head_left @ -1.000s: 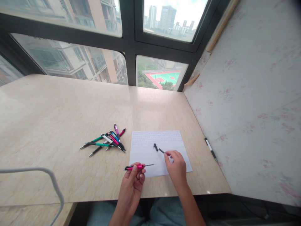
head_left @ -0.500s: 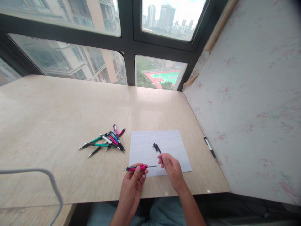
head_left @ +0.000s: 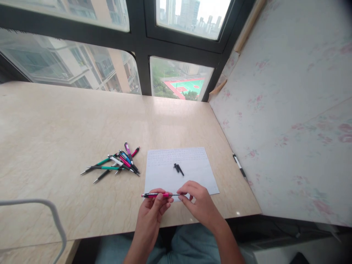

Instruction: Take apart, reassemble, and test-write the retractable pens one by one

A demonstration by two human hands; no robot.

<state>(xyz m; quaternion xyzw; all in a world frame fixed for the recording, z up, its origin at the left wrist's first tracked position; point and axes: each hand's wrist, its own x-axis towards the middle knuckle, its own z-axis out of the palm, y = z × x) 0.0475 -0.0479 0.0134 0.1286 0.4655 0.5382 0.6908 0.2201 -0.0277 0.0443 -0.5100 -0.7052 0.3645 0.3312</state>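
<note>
My left hand (head_left: 151, 212) is closed around a pink and black pen (head_left: 155, 195), held level with its clicker end to the left. A thin refill (head_left: 173, 195) sticks out of the pen's right end. My right hand (head_left: 199, 201) is closed in a pinch at the refill's far end, thumb and forefinger on it; the tip is hidden. Beneath the hands lies a white sheet of paper (head_left: 159, 172) with lines of writing along its top. On it, just beyond my fingers, rest two small black pen parts (head_left: 180, 170).
A pile of pens (head_left: 118, 163) in several colours lies left of the paper. One white and black pen (head_left: 239, 166) lies along the patterned wall (head_left: 280, 121) at right. A grey cable (head_left: 56, 216) curves at lower left. Windows stand behind the tabletop (head_left: 68, 121).
My right hand has moved left and its fingers have come onto the end of the refill, which was bare before. My left hand still holds the pen. The whole view has shifted slightly.
</note>
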